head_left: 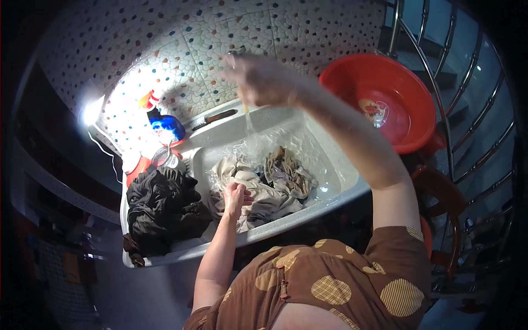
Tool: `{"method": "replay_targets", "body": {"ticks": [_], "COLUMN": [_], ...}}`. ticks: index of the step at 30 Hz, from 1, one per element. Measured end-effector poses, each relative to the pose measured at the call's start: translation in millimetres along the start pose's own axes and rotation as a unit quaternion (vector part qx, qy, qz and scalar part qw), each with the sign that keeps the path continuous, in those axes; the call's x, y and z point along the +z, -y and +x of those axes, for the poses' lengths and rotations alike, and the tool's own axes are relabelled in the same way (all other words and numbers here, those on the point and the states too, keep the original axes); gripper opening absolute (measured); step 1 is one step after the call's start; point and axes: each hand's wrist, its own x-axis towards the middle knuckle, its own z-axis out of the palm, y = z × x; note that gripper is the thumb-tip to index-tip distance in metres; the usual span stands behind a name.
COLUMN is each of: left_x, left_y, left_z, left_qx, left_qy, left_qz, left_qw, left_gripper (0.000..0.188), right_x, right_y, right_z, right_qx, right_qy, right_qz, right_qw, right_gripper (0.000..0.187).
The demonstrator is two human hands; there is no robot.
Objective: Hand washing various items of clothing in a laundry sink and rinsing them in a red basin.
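A pale beige garment (250,181) lies wet in the basin of a grey-white sink (335,148). My left hand (235,197) is on this garment with its fingers curled into the cloth. A patterned brown cloth (289,171) lies beside it in the water. Up at the wall, my right hand (261,81) is smeared by motion, and its grip is unclear. It covers most of the tap (237,53), from which a stream of water (250,124) runs into the basin. Dark clothes (165,212) are heaped on the sink's left side.
A brush (214,119) lies on the sink's back ledge. Near it stand a blue spray bottle (168,127) and a cup (168,158). A bright lamp (92,113) shines at the left. A large red tub (385,104) stands at the right, beside metal railings (467,71).
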Motion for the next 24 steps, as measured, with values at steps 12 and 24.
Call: {"method": "replay_targets", "body": {"ticks": [12, 24], "left_x": [0.1, 11.7], "left_y": [6.7, 13.2], "left_z": [58.1, 43.7], "left_qx": [0.209, -0.086], "left_qy": [0.198, 0.222], "left_qz": [0.487, 0.682], "left_qw": [0.824, 0.692], "left_gripper": [0.036, 0.116], "right_x": [234.2, 286.8], "right_y": [0.6, -10.5], "right_z": [-113.8, -172.7], "right_qx": [0.081, 0.302], "right_qy": [0.436, 0.574], "right_qz": [0.16, 0.107], "right_qw": [0.882, 0.754], "right_gripper": [0.041, 0.095]}}
